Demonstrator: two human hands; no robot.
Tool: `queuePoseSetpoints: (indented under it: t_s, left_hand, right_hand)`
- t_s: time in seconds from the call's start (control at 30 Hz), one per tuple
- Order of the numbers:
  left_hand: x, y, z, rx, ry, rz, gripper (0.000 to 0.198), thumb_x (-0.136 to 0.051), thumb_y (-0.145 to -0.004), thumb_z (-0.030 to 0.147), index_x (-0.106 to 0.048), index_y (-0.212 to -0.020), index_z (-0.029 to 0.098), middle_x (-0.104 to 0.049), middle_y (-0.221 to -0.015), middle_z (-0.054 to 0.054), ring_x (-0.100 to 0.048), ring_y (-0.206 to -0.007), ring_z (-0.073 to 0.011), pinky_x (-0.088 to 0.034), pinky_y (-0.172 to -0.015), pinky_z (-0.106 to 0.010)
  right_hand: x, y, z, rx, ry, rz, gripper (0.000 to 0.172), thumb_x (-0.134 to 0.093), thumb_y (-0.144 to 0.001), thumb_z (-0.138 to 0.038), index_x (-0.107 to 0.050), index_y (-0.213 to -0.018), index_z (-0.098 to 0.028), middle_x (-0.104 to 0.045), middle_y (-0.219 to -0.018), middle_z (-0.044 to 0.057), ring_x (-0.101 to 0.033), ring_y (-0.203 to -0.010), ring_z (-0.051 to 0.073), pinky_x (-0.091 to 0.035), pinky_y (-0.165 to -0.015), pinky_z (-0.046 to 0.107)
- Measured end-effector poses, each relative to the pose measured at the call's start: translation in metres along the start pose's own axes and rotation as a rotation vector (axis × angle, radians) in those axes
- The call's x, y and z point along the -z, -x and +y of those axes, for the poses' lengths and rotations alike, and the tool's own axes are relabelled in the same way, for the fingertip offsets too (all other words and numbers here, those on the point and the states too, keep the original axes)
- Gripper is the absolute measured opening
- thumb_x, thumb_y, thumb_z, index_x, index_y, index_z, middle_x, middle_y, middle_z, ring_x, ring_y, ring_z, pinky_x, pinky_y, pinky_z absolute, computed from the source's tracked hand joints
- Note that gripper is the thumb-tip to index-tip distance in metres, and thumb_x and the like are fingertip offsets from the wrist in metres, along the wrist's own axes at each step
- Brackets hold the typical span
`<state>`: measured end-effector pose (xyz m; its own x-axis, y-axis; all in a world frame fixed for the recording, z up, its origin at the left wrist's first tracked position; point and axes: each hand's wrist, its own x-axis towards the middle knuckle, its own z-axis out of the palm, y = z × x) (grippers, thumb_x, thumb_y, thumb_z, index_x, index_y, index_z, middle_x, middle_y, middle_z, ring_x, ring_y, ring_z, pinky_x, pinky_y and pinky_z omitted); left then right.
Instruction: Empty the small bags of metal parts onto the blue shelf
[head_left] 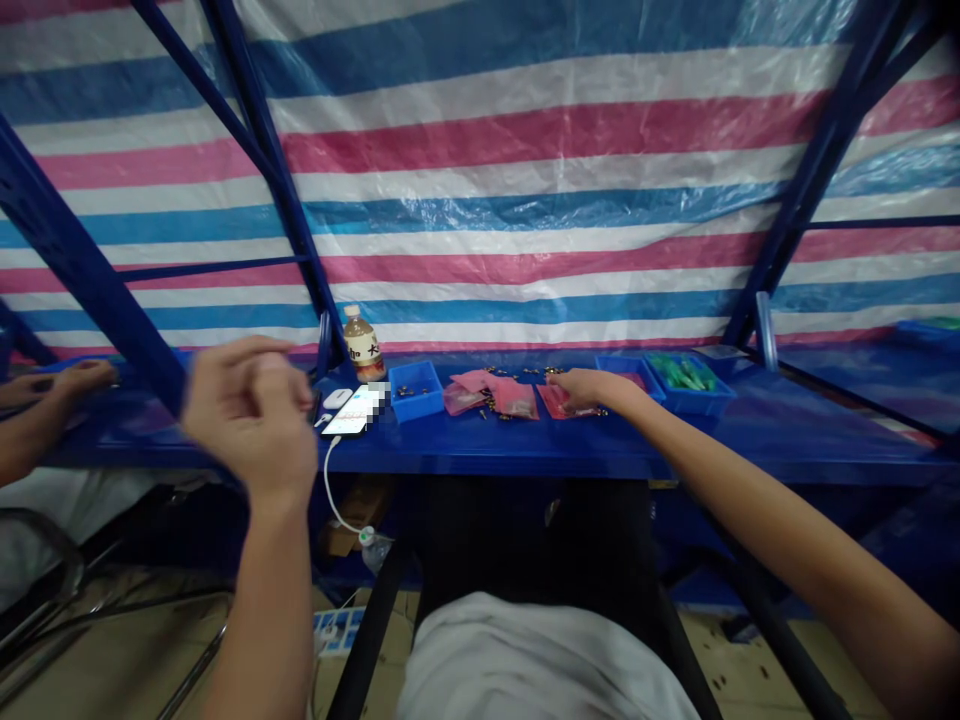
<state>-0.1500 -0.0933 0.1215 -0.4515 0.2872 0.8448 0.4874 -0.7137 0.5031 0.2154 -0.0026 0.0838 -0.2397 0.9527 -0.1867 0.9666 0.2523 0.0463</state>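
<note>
Pink plastic bag (559,403) lay on the bench (510,452) just left of the small blue tray (643,372), long side roughly across the bench. Right hand (592,388) was nearer, fingers down on it, pinch unclear; left hand (251,415) was raised well left, fingers curled, blurred, any hold unclear.

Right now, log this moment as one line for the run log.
left hand: raised, blurred | right hand: on red plastic bag | nearby: pink bags, blue tray of metal parts | co-worker's hand: far left
</note>
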Motion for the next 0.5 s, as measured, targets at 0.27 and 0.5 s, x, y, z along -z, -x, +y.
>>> queuePoseSetpoints:
  t_s: [0.27, 0.5]
  left_hand:
    - [-0.037, 0.058, -0.038, 0.215, -0.010, -0.438, 0.018, -0.053, -0.092, 0.033, -0.063, -0.098, 0.019, -0.050, -0.055, 0.005, -0.047, -0.048, -0.0100, -0.036, -0.049, -0.020]
    - [-0.079, 0.094, -0.024, 0.182, 0.001, -0.828, 0.021, -0.053, -0.092, 0.034, -0.066, -0.102, 0.021, -0.066, -0.071, 0.001, -0.061, -0.064, -0.0139, -0.047, -0.066, -0.025]
  right_hand:
    - [-0.004, -0.008, 0.018, -0.042, 0.110, 0.244, 0.030, -0.048, -0.090, -0.010, -0.067, -0.113, -0.011, -0.070, -0.112, 0.020, -0.068, -0.099, 0.028, -0.045, -0.078, 0.031]
    - [0.015, 0.015, 0.029, -0.026, -0.047, 0.731, 0.032, -0.044, -0.089, -0.013, -0.068, -0.110, -0.014, -0.075, -0.096, 0.013, -0.069, -0.089, 0.025, -0.045, -0.075, 0.029]
